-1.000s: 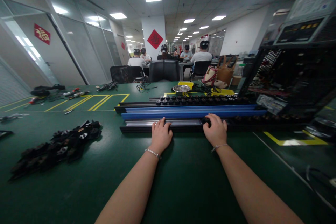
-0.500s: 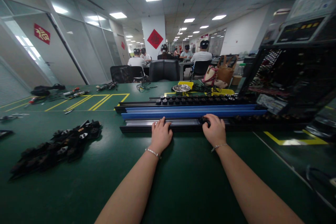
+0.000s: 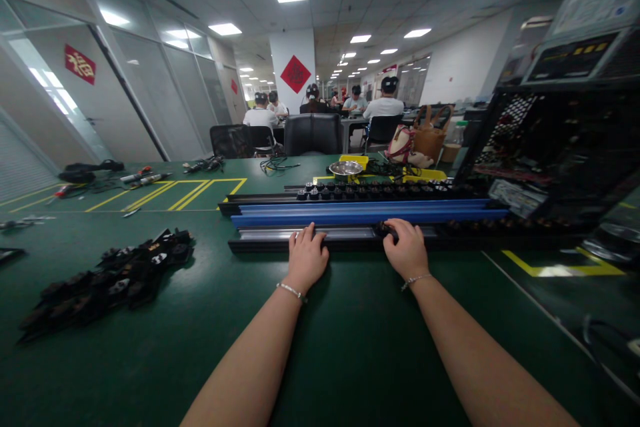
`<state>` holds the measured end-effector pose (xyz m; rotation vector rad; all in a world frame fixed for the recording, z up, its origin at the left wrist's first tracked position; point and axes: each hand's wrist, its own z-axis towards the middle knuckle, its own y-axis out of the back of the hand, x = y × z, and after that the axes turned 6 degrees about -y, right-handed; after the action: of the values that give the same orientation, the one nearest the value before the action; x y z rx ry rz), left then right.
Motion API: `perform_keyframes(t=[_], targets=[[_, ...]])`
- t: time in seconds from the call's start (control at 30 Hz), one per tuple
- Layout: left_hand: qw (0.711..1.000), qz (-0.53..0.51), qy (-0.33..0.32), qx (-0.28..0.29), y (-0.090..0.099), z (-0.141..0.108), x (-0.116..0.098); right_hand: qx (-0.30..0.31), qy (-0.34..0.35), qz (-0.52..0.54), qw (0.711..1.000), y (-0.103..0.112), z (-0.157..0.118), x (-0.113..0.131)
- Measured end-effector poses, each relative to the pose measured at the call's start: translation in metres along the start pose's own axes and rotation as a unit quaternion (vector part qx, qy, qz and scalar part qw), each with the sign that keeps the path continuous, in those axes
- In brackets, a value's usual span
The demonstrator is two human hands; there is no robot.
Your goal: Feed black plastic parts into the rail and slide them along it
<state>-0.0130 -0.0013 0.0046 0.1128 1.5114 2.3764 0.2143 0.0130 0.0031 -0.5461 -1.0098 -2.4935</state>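
Observation:
A long black rail (image 3: 260, 246) with a silvery inner channel lies crosswise in front of me. My left hand (image 3: 307, 255) grips its middle, fingers over the channel and thumb towards the near edge. Farther right, my right hand (image 3: 406, 248) has its fingers closed on a small black module (image 3: 382, 230), which sits in the channel; part of it is hidden by the fingers. To the right of that hand, a row of similar dark modules (image 3: 493, 227) runs along the same rail. Just behind lies a blue rail (image 3: 320, 219).
Another black rail with modules (image 3: 345, 192) lies behind the blue one. A heap of black modules (image 3: 127, 270) is at left. A metal bowl (image 3: 346, 168) and yellow trays (image 3: 425, 175) stand at the back, an open computer case (image 3: 555, 147) at right. Several people sit beyond.
My right hand has slid slightly left along the rail, and the black module has moved left with it. The left hand stays in place.

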Motion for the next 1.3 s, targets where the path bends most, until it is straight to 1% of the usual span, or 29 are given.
perform_keyframes(t=[0.27,0.6,1.03,1.17,1.3], targets=[[1.0,-0.007,0.006,0.005,0.0012,-0.0004,-0.0009,0.009,0.021,0.022,0.999,-0.0004,-0.0003,0.0011],[1.0,0.003,-0.002,-0.001,-0.0007,-0.0005,-0.0001,0.015,0.05,0.032,0.998,-0.0044,-0.0008,-0.0005],[1.0,-0.004,0.005,0.01,0.0027,-0.0004,-0.0013,0.042,0.062,0.047,0.996,-0.0034,-0.0028,0.0056],[1.0,-0.007,0.003,0.007,0.003,-0.0003,-0.0019,0.048,0.072,0.055,0.995,-0.0034,-0.0033,0.0068],[1.0,-0.004,0.0,0.001,0.0017,-0.0004,-0.0016,0.067,0.086,0.071,0.991,-0.0049,-0.0046,0.0087]])
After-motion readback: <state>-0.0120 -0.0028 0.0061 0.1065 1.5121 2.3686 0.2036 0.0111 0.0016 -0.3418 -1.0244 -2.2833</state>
